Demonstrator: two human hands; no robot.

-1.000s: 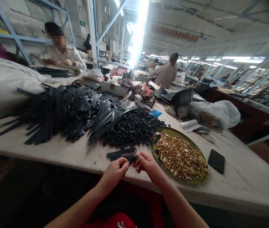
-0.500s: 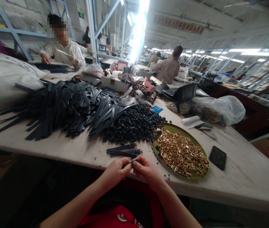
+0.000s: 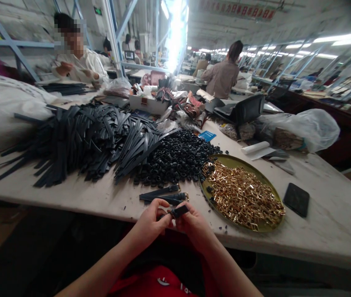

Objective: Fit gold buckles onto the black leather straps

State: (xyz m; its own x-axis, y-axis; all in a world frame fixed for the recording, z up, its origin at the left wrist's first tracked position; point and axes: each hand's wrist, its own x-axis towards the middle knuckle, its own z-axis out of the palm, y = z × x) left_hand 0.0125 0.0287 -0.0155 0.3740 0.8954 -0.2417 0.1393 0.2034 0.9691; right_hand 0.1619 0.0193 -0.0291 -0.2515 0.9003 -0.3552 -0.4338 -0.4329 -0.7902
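My left hand (image 3: 153, 218) and my right hand (image 3: 192, 222) meet at the table's front edge, both closed on a short dark strap (image 3: 180, 211). Part of the strap is hidden by my fingers. Just beyond them lie a few finished-looking dark straps (image 3: 159, 192) with gold buckles. A heap of long black strips (image 3: 82, 140) covers the left of the table, beside a pile of small black loops (image 3: 175, 159). To the right, a round greenish tray (image 3: 271, 187) holds many gold buckles (image 3: 243, 194).
A black phone (image 3: 296, 199) lies right of the tray. Behind are a white box (image 3: 147, 105), scraps, a blue packet (image 3: 207, 135) and a clear plastic bag (image 3: 320, 128). A big white sack (image 3: 5, 111) stands at left. Other people work farther back.
More of the dark strap now shows, sticking up between my fingers. My hands have shifted slightly. The view has turned a little, and the person across at left has raised a hand.
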